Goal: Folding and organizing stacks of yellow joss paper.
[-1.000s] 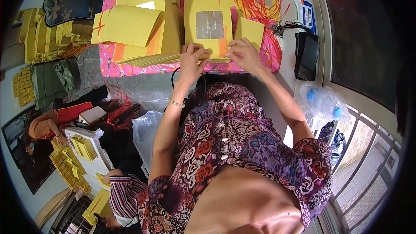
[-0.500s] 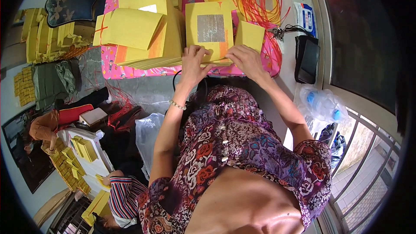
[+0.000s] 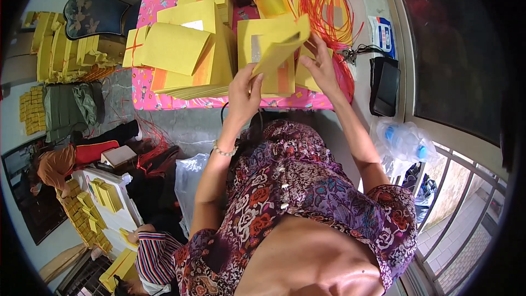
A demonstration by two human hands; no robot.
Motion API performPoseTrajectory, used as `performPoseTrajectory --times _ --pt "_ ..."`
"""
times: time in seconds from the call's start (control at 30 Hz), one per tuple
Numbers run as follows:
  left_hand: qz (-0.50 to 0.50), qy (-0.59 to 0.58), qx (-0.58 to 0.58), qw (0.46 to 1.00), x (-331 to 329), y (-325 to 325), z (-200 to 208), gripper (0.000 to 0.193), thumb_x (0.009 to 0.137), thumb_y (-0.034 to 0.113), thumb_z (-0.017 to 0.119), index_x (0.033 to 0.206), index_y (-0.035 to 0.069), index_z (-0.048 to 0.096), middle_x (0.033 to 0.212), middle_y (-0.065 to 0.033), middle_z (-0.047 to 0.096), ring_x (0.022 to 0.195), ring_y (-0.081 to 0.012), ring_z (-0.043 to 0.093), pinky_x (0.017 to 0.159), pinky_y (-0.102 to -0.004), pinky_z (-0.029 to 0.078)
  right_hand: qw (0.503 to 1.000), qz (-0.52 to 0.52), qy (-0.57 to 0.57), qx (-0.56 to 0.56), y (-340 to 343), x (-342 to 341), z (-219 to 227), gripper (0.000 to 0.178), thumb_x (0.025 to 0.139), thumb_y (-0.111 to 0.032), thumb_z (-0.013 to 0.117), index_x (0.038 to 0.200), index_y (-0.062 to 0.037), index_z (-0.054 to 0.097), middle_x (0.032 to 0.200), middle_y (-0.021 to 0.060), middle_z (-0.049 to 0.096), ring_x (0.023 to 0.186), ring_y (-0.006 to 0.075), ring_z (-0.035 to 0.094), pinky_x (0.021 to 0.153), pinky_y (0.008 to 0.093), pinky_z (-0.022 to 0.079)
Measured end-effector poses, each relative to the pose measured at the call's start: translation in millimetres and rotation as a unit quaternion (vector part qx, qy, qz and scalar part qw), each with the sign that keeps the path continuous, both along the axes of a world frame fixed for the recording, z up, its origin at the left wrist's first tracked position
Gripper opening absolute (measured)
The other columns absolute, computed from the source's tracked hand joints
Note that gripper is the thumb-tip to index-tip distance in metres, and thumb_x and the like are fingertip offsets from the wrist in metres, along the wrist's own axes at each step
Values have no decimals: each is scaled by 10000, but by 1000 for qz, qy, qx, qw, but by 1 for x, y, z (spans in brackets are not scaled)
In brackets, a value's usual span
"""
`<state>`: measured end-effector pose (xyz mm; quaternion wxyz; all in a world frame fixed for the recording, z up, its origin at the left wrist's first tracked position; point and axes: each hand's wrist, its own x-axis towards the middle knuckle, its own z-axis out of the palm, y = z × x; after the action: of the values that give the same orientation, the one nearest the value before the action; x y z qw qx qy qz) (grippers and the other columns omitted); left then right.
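My left hand (image 3: 244,90) pinches the lower left corner of a yellow paper sheet (image 3: 282,45). That sheet is raised and bent over, its far right edge curling. At its right side is my right hand (image 3: 323,71), thumb and fingers apart; the fingertips are close to the sheet's edge, and whether they touch it I cannot tell. Beneath the raised sheet lies a pile of yellow paper with a silver square and orange band (image 3: 285,78), partly covered. A smaller yellow paper piece (image 3: 307,77) lies beside it, partly behind my right hand.
To the left stands a tall yellow paper stack (image 3: 216,77), with a folded bundle (image 3: 175,47) on top. Red strings (image 3: 323,0) spread over the pink tablecloth (image 3: 143,85). A black phone (image 3: 387,85) lies on the right ledge. Two people (image 3: 156,252) (image 3: 57,165) are at lower left.
The yellow sheet has come up off the pile and bends over. My right hand has opened and moved slightly right; my left hand now pinches the sheet's corner. The view has shifted slightly.
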<state>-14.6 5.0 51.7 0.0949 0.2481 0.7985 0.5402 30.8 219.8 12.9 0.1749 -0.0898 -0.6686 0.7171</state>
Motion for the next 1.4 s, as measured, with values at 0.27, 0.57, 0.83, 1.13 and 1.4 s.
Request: performPoseTrajectory --times 0.27,0.57,0.83,1.13,1.4 --pt "-96 -281 243 923 0 2 5 380 937 106 526 1294 -1 453 1183 -52 582 1069 -112 524 929 -263 398 970 207 -29 -122 6 10 -8 948 722 -399 766 1406 4 249 1349 114 416 1264 212 387 1032 347 333" --pt "-42 -133 164 977 4 19 -55 382 921 78 514 1268 -22 388 1270 -127 426 1098 -168 473 938 -287 391 984 163 -61 -28 -13 14 2 651 720 -118 775 1274 -5 451 1178 78 566 1078 155 539 933 306 437" --pt "-105 -299 240 917 2 24 -28 441 903 45 534 1309 -12 372 1184 -88 545 1106 -136 493 921 -284 407 989 69 -111 -72 -17 14 15 547 801 -160 700 1263 1 453 1149 96 572 1042 149 551 892 294 451" --pt "7 -404 165 899 -2 29 18 494 964 182 463 1396 -3 311 1309 -94 476 1191 -154 447 999 -268 345 958 85 -173 -211 -13 15 35 529 851 -186 656 1274 37 430 1169 121 565 1063 171 559 894 293 462" --pt "-77 -391 182 899 -10 26 12 509 958 141 450 1416 1 277 1343 -99 446 1212 -162 430 1013 -278 331 932 132 -192 -277 -8 17 34 521 851 -161 657 1278 28 425 1184 123 563 1083 184 558 913 307 465"
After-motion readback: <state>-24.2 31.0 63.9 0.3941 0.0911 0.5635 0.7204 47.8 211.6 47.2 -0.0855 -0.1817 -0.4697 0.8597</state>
